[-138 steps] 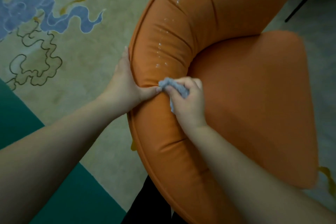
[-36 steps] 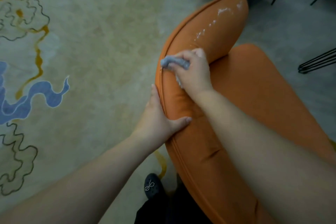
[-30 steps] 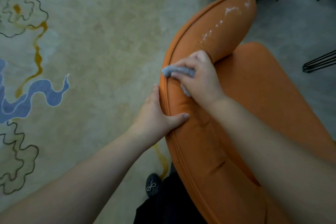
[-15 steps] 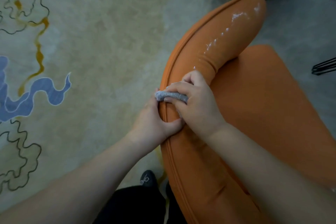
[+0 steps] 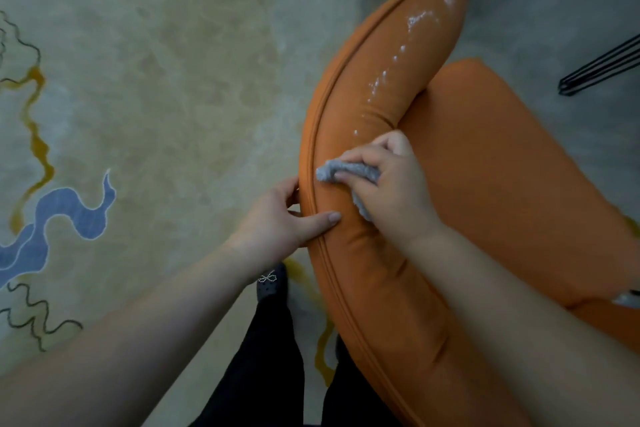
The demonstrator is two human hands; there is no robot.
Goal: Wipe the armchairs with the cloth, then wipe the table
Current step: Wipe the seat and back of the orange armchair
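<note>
On top of the orange armchair (image 5: pixel 491 191), the right hand (image 5: pixel 391 191) squeezes the gray cloth (image 5: pixel 341 172) to rub its padded back, while the left hand (image 5: pixel 280 218) pinches the back's edge beside it, likely to keep it steady.

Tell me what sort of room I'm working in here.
Probably a lounge or sitting area, in a home or perhaps a lobby. An orange armchair stands on a large patterned rug, and the thin black legs of other furniture show nearby.
</note>
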